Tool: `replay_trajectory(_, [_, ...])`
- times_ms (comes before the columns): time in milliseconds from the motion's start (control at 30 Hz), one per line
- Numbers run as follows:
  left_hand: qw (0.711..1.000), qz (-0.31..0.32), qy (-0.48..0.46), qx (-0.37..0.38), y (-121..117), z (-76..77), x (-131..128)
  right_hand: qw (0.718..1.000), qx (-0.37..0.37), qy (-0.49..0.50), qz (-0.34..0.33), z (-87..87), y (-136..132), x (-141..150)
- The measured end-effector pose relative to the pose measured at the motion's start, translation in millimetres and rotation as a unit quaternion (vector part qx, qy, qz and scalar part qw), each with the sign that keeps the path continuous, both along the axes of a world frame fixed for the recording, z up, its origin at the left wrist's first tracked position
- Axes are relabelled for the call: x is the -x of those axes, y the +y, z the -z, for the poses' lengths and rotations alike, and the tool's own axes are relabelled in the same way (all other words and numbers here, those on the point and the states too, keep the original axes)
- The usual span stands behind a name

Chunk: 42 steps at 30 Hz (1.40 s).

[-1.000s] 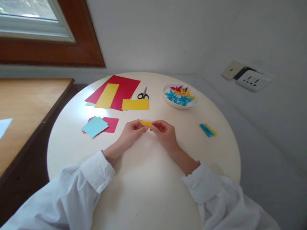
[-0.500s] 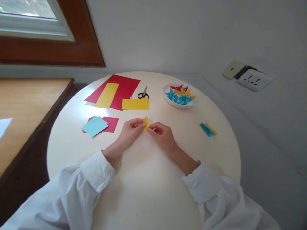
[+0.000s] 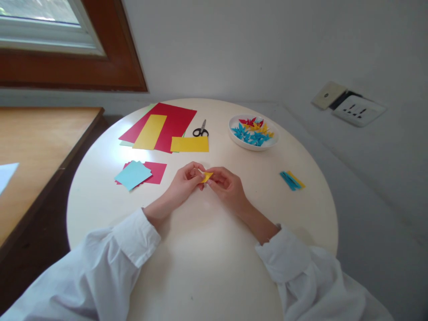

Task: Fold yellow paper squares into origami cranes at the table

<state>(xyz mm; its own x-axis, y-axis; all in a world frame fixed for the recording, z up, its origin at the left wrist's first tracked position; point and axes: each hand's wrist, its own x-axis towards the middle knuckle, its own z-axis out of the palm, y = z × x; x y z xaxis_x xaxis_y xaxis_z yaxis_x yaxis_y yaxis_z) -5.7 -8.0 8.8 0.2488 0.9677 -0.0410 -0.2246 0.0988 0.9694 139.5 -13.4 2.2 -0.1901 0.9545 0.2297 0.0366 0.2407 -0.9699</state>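
Note:
A small folded piece of yellow paper [image 3: 207, 177] lies tilted between my two hands, a little above the middle of the table. My left hand [image 3: 187, 179] pinches its left end between thumb and fingers. From the other side, my right hand [image 3: 226, 185] grips the right end the same way. The fingers partly cover the paper, so its full shape is hidden. Just beyond the hands lies a flat yellow paper strip [image 3: 190, 144], with black-handled scissors [image 3: 201, 131] behind it.
Far right holds a white dish [image 3: 251, 147] of red, yellow and blue folded paper pieces. Blue and yellow folded strips [image 3: 291, 180] lie to the right. Light-blue squares [image 3: 133, 175] cover pink ones at left, with a large red sheet [image 3: 175, 117] and another yellow strip [image 3: 150, 132] behind.
The folded yellow paper has turned from upright to slanting and flatter. My right fingers have moved up to its far edge, and both hands are closer together.

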Motion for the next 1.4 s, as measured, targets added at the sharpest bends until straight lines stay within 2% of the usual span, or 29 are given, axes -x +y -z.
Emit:
replay_trajectory(233, [0.999,0.023,-0.045,0.007,-0.8,-2.0,1.0,1.0,0.007,-0.001,0.005,-3.6,-0.5,-1.4])
replay_trajectory(400, [0.997,0.02,-0.074,0.02,-0.5,-3.4,1.3,0.998,-0.014,-0.011,0.059,-4.9,0.0,-2.0])
replay_trajectory(500, [0.998,0.013,-0.057,0.01,-0.7,-4.1,0.5,0.996,-0.014,-0.011,0.088,-5.2,1.6,-2.4])
replay_trajectory(667, [1.0,-0.024,0.005,-0.017,-0.7,-4.6,-0.8,0.995,-0.016,-0.003,0.099,-1.5,4.7,-2.5])
replay_trajectory(833, [0.998,-0.05,0.029,-0.025,0.1,-4.7,-0.8,0.993,-0.015,0.004,0.121,1.6,6.0,-2.8])
replay_trajectory(1033, [0.996,-0.067,0.046,-0.037,0.7,-5.6,-1.4,0.993,0.007,0.049,0.103,1.2,6.7,-1.4])
replay_trajectory(1167, [0.997,-0.055,0.043,-0.039,0.0,-7.0,-2.0,0.995,0.028,0.07,0.058,1.6,6.6,-0.3])
replay_trajectory(1400, [0.995,-0.039,0.068,-0.061,-1.7,-6.1,-1.3,0.997,-0.019,0.044,0.056,1.8,5.8,-0.8])
